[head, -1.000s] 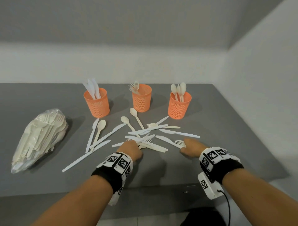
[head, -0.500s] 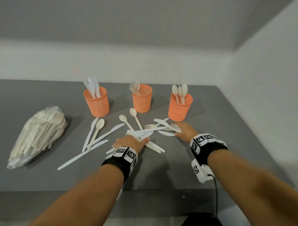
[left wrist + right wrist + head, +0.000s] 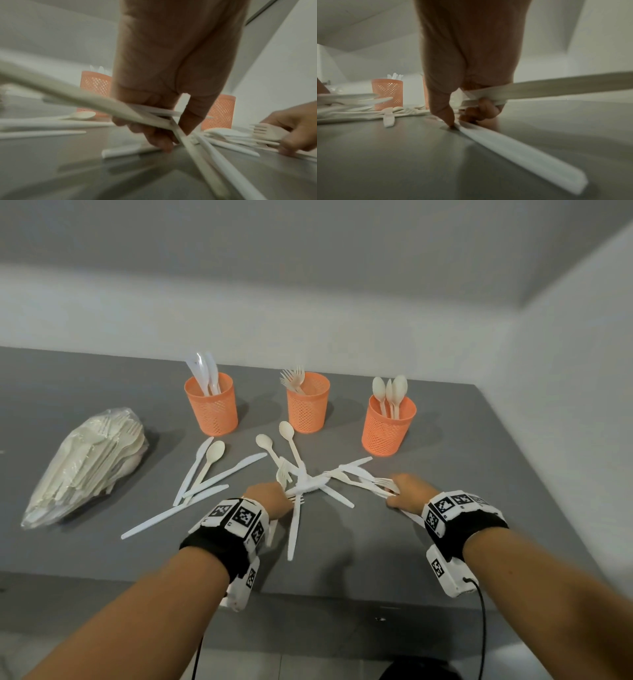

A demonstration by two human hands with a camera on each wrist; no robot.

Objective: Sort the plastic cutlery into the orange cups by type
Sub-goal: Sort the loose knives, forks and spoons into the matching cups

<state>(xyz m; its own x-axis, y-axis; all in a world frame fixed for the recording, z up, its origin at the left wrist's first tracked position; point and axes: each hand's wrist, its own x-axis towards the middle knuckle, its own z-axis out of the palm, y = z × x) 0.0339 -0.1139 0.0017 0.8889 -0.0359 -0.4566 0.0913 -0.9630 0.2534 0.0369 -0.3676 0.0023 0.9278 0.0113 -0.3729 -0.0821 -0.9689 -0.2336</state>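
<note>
The head view is evenly and softly lit from above, fairly sharp, with soft shadows falling left of the three orange cups (image 3: 211, 405) on the grey table (image 3: 462, 474); wall lines bow at the wide-angle edges; both wrist views are dimmer and greyer, streaked with motion blur, the cutlery (image 3: 68, 92) near the lens smeared; the left hand (image 3: 168, 67) and right hand (image 3: 471, 54) loom dark against bright walls.
</note>
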